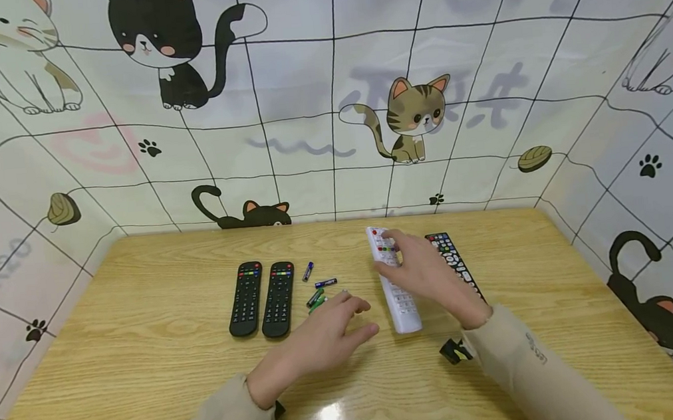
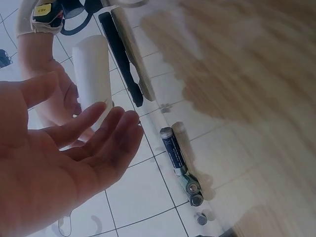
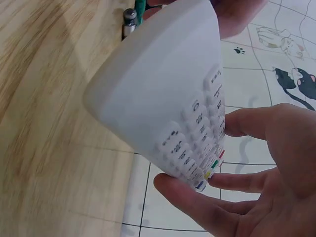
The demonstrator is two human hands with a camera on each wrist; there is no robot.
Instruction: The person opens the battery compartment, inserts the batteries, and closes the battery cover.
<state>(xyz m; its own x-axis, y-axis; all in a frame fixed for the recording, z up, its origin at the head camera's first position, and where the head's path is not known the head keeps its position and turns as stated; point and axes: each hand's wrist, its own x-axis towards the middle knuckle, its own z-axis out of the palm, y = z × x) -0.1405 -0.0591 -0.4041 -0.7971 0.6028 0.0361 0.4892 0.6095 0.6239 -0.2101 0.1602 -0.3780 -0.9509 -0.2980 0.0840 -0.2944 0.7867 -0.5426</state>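
In the head view my right hand (image 1: 426, 272) grips a white remote control (image 1: 402, 311) across its upper half. The right wrist view shows the thumb and fingers of that hand (image 3: 276, 182) at opposite edges of the white remote (image 3: 153, 74), beside its coloured buttons. Its lower end is turned toward me. My left hand (image 1: 324, 338) hovers left of the remote, fingers loosely bent, with nothing in it. Just beyond that hand lie several small batteries, some blue (image 1: 325, 283) and some green (image 1: 316, 301), partly hidden behind the fingers.
Two black remotes (image 1: 246, 301) (image 1: 278, 302) lie side by side on the left of the wooden table (image 1: 163, 358). Another black remote (image 1: 458, 259) with pale buttons lies right of the white one, partly covered by my right hand. A cat-print sheet (image 1: 306, 139) encloses the back and sides.
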